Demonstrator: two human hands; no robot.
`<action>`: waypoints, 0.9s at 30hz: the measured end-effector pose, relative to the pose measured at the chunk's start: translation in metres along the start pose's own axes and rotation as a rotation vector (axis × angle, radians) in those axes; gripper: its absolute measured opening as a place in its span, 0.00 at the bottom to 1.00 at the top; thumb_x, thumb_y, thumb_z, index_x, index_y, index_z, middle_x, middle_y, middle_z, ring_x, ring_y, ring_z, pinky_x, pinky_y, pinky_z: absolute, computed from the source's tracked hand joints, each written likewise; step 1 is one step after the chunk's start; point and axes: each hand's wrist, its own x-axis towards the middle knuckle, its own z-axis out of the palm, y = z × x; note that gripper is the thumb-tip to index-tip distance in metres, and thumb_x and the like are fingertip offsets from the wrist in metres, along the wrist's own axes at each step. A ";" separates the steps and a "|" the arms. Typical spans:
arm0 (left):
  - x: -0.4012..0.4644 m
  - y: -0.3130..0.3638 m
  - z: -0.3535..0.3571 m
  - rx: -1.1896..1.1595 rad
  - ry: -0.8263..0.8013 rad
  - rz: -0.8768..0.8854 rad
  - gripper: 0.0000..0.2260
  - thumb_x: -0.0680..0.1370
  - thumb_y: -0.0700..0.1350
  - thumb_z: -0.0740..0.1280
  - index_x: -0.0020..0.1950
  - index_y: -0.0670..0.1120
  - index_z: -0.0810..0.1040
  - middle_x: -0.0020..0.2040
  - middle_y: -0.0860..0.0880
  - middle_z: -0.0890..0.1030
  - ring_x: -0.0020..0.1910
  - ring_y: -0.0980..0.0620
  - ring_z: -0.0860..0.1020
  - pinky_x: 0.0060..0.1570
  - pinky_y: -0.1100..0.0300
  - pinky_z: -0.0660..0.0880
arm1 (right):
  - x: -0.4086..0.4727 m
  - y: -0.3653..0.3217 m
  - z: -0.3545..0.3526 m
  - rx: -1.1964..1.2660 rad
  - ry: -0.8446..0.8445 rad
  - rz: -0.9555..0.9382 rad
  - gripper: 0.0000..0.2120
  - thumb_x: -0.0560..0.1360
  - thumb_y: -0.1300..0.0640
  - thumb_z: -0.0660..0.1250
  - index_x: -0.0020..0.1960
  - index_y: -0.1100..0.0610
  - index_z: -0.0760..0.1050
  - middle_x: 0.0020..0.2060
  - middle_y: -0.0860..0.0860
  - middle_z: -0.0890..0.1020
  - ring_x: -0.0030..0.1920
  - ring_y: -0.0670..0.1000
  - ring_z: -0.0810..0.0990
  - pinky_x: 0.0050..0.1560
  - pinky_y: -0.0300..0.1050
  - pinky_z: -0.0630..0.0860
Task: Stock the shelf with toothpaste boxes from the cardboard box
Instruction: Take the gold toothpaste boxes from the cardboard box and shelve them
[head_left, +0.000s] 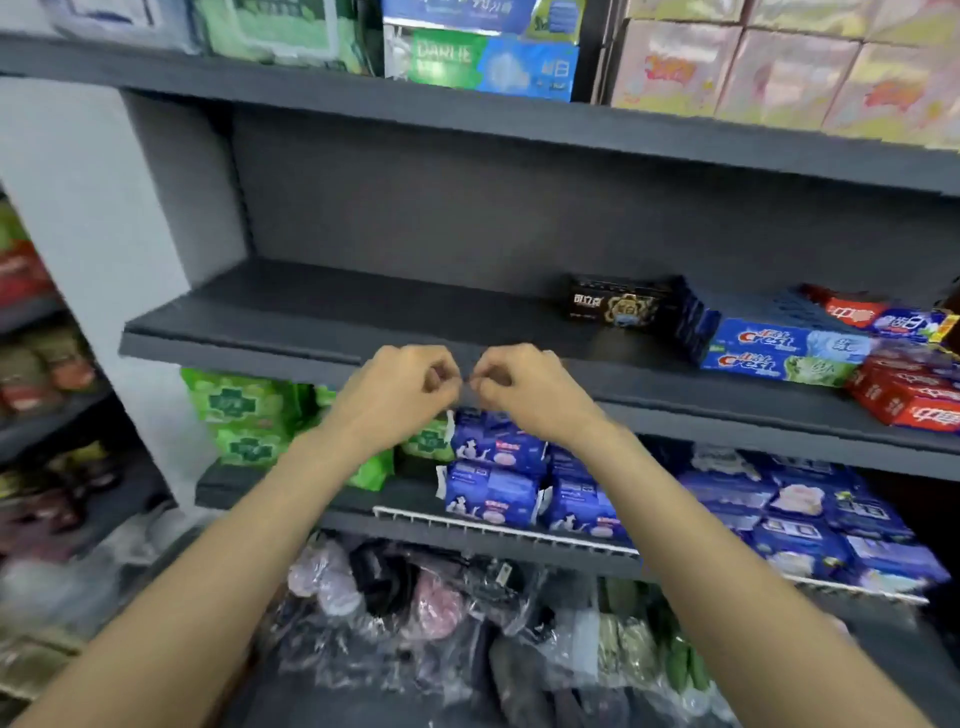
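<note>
Head view, two hands, left hand (400, 395) and right hand (524, 389) curled, grip contents unclear, two blue Crest boxes (784, 353) on shelf (291, 317)

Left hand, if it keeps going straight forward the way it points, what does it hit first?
Probably the front lip of the dark shelf just ahead of the left hand; depth is unclear, so it may pass over onto the bare board.

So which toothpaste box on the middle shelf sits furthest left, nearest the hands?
The black box with gold print. It stands alone left of the blue Crest boxes; the red boxes lie furthest right.
</note>
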 end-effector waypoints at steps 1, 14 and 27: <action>-0.021 -0.009 -0.005 0.014 -0.006 -0.042 0.03 0.74 0.48 0.67 0.45 0.52 0.80 0.35 0.56 0.79 0.41 0.51 0.80 0.45 0.54 0.77 | -0.010 -0.012 0.014 0.002 -0.022 -0.011 0.06 0.75 0.55 0.63 0.46 0.54 0.79 0.42 0.52 0.81 0.44 0.53 0.78 0.49 0.47 0.74; -0.239 -0.200 -0.082 0.183 -0.115 -0.536 0.06 0.77 0.46 0.63 0.41 0.49 0.75 0.38 0.46 0.81 0.42 0.43 0.80 0.38 0.54 0.73 | -0.071 -0.187 0.224 0.044 -0.402 -0.114 0.08 0.78 0.56 0.60 0.50 0.55 0.78 0.45 0.52 0.82 0.45 0.55 0.80 0.45 0.52 0.78; -0.354 -0.396 -0.107 0.301 -0.800 -0.343 0.20 0.74 0.55 0.69 0.63 0.50 0.74 0.63 0.48 0.75 0.65 0.46 0.70 0.63 0.47 0.64 | -0.080 -0.304 0.430 -0.087 -0.682 0.122 0.26 0.76 0.50 0.66 0.70 0.58 0.65 0.65 0.61 0.70 0.64 0.60 0.71 0.60 0.48 0.68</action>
